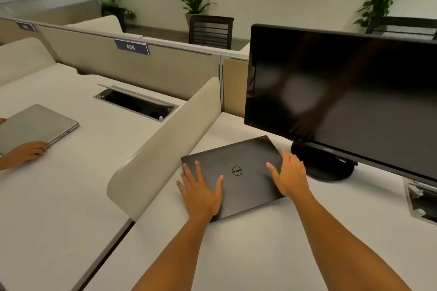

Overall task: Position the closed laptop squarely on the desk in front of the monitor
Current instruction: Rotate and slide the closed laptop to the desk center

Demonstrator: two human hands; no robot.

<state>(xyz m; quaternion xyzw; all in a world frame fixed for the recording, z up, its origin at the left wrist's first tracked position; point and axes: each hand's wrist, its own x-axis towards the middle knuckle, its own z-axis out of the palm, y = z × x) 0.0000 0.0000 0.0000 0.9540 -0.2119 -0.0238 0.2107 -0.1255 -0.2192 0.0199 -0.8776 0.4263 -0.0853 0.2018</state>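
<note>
The closed black Dell laptop [238, 172] is lying flat on the white desk [236, 250], to the left of the monitor [343, 92] and just beside its round stand [322, 164], close to the curved beige divider [165, 142]. Both hands are pressing down on the lid with fingers spread wide, palms flat, gripping nothing: the left hand [201, 192] is covering the near-left corner, and the right hand [289, 176] is sitting along the right edge, nearest the stand. The laptop's long axis is running askew, its far-right corner pointing toward the stand and its near edge slanting across the desk rather than parallel with the screen. It also appears offset left of the screen's centre. Squaring it likely calls for a rightward slide and a turn, with the right hand better placed to lead toward the monitor.
</note>
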